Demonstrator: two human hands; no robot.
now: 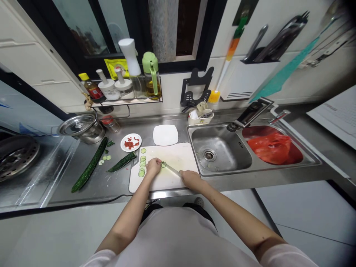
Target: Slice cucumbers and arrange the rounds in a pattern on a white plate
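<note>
My right hand (191, 180) is wrapped round the handle of a knife (172, 170), its blade pointing left over the white cutting board (178, 150). At the blade's tip is a thin green cucumber slice (164, 164), which looks like a ring. My left hand (154, 167) is closed, its fingertips pinching the edge of that slice. Left of my left hand, several pale cucumber slices (142, 163) lie in a column on the board. A cut piece of cucumber (122, 162) lies on the counter beside the board, and a long whole cucumber (90, 165) is farther left.
Behind the board are a white square plate (165, 135) and a small plate with chopped red pieces (131, 142). A metal pot (83, 128) stands back left. To the right is a double sink (222, 148) with a red bag (269, 147). Bottles stand on a wall rack (128, 101).
</note>
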